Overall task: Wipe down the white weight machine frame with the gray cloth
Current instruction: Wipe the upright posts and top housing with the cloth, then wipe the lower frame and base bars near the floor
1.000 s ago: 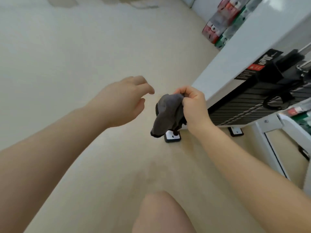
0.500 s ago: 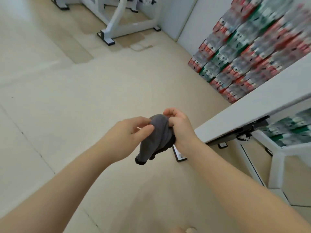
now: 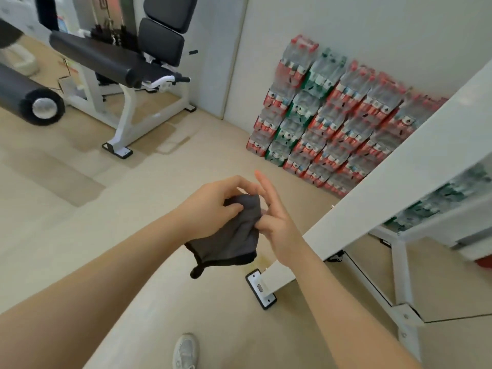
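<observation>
**Cloth in both hands, mid-air, off the frame**

Gray cloth [image 3: 234,235] held above the floor [image 3: 133,262], just left of the white weight machine frame [image 3: 394,166]; not touching it. Dark-hemmed lower edge and one corner hanging free below the hands.

Left hand [image 3: 213,206]: fingers and thumb curled, pinching the cloth's upper left part. Right hand [image 3: 277,225]: thumb and curled lower fingers gripping the cloth's right edge, index and middle fingers stretched straight up and clear of the fabric.

Edges: slanted white beam of the frame running from upper right down to a black-edged foot plate [image 3: 261,288] on the floor, just below and right of the cloth. Right forearm crossing in front of the beam's lower end. More white uprights and rails of the frame further right, partly blurred.

Open room: wide bare floor to the left and ahead of the hands. Black-padded bench machine [image 3: 119,62] well apart at upper left, black roller pad [image 3: 29,97] at the left border. Stacked shrink-wrapped bottle packs [image 3: 332,121] against the back wall, behind the beam. Shoe [image 3: 185,351] at the bottom edge.

Versus 0.5 s ago: view tilted up, so bench machine and more wall now in frame. Cloth spread wider, less bunched. Right index and middle fingers now extended, curled before. Hands roughly in the same spot beside the beam.
</observation>
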Action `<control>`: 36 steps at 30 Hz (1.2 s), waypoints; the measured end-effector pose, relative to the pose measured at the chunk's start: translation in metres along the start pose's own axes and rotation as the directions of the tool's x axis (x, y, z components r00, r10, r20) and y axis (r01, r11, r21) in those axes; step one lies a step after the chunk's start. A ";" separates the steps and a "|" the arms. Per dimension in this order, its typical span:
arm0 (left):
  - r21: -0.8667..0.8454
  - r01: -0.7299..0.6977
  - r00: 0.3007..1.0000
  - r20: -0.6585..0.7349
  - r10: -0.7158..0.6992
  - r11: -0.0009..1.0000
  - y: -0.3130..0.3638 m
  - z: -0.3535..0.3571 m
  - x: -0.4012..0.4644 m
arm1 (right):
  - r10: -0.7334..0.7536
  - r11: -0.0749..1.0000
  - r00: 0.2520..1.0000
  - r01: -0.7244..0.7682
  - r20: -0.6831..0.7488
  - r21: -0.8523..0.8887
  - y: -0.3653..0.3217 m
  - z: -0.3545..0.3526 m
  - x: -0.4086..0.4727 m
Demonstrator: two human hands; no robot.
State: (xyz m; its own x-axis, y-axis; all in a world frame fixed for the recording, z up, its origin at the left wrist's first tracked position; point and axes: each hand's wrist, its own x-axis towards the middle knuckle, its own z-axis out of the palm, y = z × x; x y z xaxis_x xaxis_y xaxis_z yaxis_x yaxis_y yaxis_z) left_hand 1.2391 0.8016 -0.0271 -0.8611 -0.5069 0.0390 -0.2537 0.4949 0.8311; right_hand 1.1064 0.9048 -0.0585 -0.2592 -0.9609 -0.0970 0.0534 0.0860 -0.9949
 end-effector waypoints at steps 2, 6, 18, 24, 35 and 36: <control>0.019 -0.005 0.999 0.042 0.004 1.000 0.014 -0.020 0.033 | 0.002 0.996 1.000 -0.002 0.007 -0.092 -0.031 -0.017 0.021; 0.133 -0.083 0.988 0.138 0.065 0.988 0.037 -0.052 0.094 | -0.053 0.962 0.998 0.042 -0.033 -0.270 -0.077 -0.044 0.055; 0.167 -0.513 0.795 0.461 0.393 0.842 0.046 -0.080 0.263 | -0.377 0.655 0.736 -0.218 -0.563 -0.723 -0.141 -0.109 0.103; -0.032 -0.661 0.543 0.669 0.507 0.750 0.068 -0.069 0.329 | -0.546 0.641 0.211 -0.518 -0.811 -0.566 -0.166 -0.104 0.089; -0.411 -0.653 0.384 0.544 0.746 0.636 0.191 -0.026 0.375 | -0.618 0.764 -0.491 -0.557 -0.614 -0.325 -0.235 -0.123 0.062; -0.419 -0.655 0.395 0.520 0.757 0.629 0.201 -0.023 0.380 | -0.638 0.748 -0.481 -0.572 -0.602 -0.336 -0.244 -0.132 0.062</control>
State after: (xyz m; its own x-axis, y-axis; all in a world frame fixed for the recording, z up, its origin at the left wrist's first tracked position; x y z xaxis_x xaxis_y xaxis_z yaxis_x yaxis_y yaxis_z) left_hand 0.8713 0.6923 0.1679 -0.7613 0.5417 0.3564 0.5888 0.3471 0.7299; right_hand 0.9499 0.8592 0.1747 -0.4898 0.5652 0.6638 -0.1361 0.7025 -0.6985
